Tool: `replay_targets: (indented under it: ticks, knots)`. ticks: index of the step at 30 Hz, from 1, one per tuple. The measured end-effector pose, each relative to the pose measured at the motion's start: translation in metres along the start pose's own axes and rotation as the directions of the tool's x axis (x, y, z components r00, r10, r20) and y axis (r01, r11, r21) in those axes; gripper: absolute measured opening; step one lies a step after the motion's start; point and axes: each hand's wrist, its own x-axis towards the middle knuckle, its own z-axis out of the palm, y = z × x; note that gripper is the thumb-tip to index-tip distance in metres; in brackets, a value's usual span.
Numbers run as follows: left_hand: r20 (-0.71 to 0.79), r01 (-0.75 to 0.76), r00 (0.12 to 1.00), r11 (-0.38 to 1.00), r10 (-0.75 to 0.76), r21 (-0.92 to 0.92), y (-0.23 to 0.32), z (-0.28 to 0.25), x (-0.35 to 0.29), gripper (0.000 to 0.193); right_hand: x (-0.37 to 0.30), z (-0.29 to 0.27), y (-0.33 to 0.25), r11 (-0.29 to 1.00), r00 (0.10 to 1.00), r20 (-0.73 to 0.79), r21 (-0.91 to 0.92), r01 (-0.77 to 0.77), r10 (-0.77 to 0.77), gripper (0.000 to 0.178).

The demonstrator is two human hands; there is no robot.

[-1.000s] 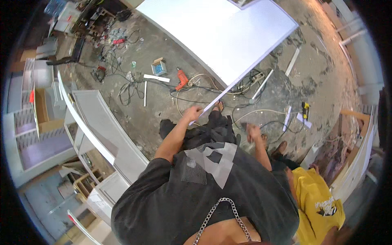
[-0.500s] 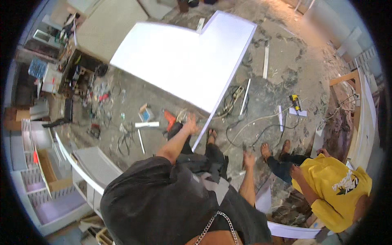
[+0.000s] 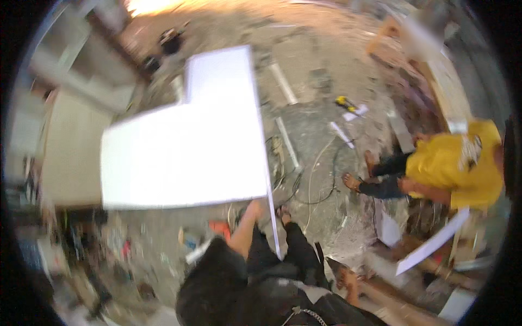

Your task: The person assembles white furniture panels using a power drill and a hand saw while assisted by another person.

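A large white L-shaped panel (image 3: pixel 179 157) lies flat in front of me. From its near right corner a thin white strip (image 3: pixel 273 228) runs back toward my legs. My left hand (image 3: pixel 253 209) reaches to the panel's near edge, close to that strip; blur hides how its fingers are set and whether they touch. Low and to the right, beside my hip, my right hand (image 3: pixel 348 280) is closed around a dark pointed tool (image 3: pixel 333 265), whose kind I cannot make out. An orange-red power tool (image 3: pixel 219 228) lies on the floor left of my left forearm.
A person in a yellow shirt (image 3: pixel 454 165) sits or crouches at the right. Beyond them lie a yellow-and-black drill (image 3: pixel 344 102), white strips (image 3: pixel 287 142) and cables (image 3: pixel 318 201). A large beige board (image 3: pixel 73 149) stands left of the panel; small clutter covers the floor at lower left.
My view has swung, so the panel sits further left and looks turned. My left hand, spread earlier, is nearer the panel's corner. My right hand has drawn back beside my body with the dark tool.
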Motion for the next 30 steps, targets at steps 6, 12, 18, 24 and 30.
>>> replay_targets:
  ticks: [6,12,18,24,30]
  knots:
    - [-0.293,-0.391,0.780,0.796,0.553,0.462,-0.158,-0.037,0.061,0.081,-0.060,0.064,-0.086,0.962,0.967,0.002,0.099,-0.254,0.255,0.044]
    - [0.275,-0.253,0.952,0.846,0.133,0.470,-0.131,0.039,0.027,0.089,-0.162,0.050,-0.080,0.876,0.889,-0.032,0.190,-0.443,0.457,0.030]
    - [0.210,0.207,0.876,0.732,-0.434,0.649,-0.229,-0.003,0.016,0.091,-0.137,0.050,-0.141,0.925,0.925,-0.053,0.078,-0.373,0.377,0.038]
    - [-0.104,0.501,0.861,0.791,-0.499,0.352,-0.227,-0.032,-0.020,0.098,-0.133,0.035,-0.189,0.973,0.976,0.000,-0.079,-0.218,0.218,0.041]
    - [-0.165,0.061,0.986,0.954,-0.013,0.293,-0.145,-0.009,-0.012,0.098,-0.123,0.037,-0.208,0.933,0.930,0.075,-0.031,-0.360,0.361,0.043]
